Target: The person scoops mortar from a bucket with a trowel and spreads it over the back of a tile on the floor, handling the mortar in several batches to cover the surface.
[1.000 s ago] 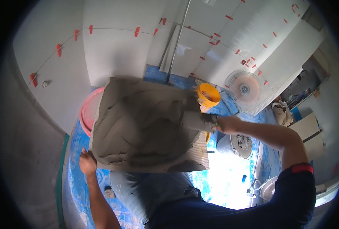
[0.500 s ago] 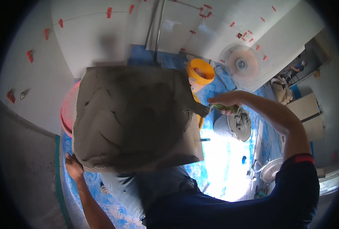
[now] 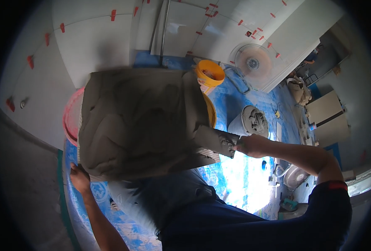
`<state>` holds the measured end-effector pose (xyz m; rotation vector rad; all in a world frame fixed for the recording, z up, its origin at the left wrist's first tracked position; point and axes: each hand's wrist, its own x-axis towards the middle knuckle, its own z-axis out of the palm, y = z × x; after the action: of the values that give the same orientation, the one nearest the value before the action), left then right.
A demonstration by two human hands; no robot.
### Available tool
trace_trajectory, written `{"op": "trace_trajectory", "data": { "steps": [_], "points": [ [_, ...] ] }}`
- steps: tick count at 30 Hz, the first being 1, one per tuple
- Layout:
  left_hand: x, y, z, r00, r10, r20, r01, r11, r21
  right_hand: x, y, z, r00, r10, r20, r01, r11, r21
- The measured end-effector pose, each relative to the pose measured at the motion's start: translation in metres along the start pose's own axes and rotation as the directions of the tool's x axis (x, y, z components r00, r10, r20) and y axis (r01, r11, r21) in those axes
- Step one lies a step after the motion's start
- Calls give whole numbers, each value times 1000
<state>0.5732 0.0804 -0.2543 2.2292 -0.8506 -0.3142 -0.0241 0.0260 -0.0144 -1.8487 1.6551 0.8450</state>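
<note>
A large tile (image 3: 209,155) with a ribbed back is held up in front of me, its back coated in thick grey mortar (image 3: 131,121). My left hand (image 3: 80,178) grips the tile's lower left corner, fingers partly hidden behind it. In my right hand (image 3: 254,146) is the handle of a flat trowel (image 3: 214,140), smeared with mortar. Its blade lies against the tile's right side, near the lower right corner, where some ribbing shows bare. A pink-red tub (image 3: 69,121) and a yellow bucket (image 3: 211,109) show partly from behind the tile.
A bucket (image 3: 236,126) of mortar stands beyond my right hand. Farther back are a yellow bucket (image 3: 202,82) and a round fan (image 3: 252,63) by the wall. Blue sheeting (image 3: 231,98) covers the floor. Red clips (image 3: 113,15) dot the wall tiles. Another fan (image 3: 295,178) is at right.
The trowel has moved down the tile's right side, and my right hand has come lower and nearer with it. My left hand keeps its hold on the corner. The view has shifted slightly.
</note>
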Motion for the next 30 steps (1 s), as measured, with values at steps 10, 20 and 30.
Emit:
{"op": "trace_trajectory", "data": {
  "steps": [10,20,30],
  "points": [
    [-2,5,-1,999,11,-41,-11,1000,22,-10,-148,9,835,2,550,-518,340,785],
    [-2,8,-6,1000,-10,-17,11,998,62,-39,-78,5,996,-18,82,20,1000,-23],
    [7,-12,8,999,2,-51,-2,1000,4,-78,-105,47,946,214,245,-319,764,561]
  ]
}}
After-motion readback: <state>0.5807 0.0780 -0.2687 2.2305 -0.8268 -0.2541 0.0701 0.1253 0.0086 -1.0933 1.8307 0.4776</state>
